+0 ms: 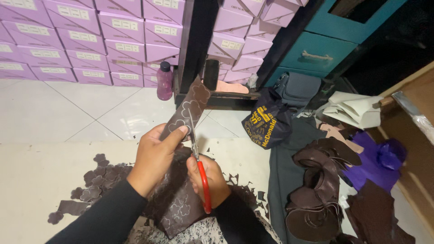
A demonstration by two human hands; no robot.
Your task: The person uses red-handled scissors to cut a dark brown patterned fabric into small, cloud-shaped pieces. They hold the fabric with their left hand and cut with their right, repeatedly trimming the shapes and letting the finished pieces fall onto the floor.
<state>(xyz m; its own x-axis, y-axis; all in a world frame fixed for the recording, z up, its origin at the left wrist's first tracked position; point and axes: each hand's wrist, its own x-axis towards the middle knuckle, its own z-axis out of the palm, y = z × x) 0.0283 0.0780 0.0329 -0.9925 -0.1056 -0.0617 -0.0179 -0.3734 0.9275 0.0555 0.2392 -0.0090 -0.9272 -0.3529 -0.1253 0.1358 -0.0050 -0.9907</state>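
left hand (153,156) pinches brown leather strip (187,108) taut; right hand (210,178) grips red-handled scissors (201,174), cutting along traced flower outlines.

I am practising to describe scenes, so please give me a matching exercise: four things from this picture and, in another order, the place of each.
Things:
1. scissors
2. brown strip
3. purple bottle
4. flower cut-outs

Places:
A. standing on the tiled floor by the boxes
B. held up by the left hand
C. lying on the cream surface, left
D. in the right hand

Pairs: 1-D, 2-B, 3-A, 4-C
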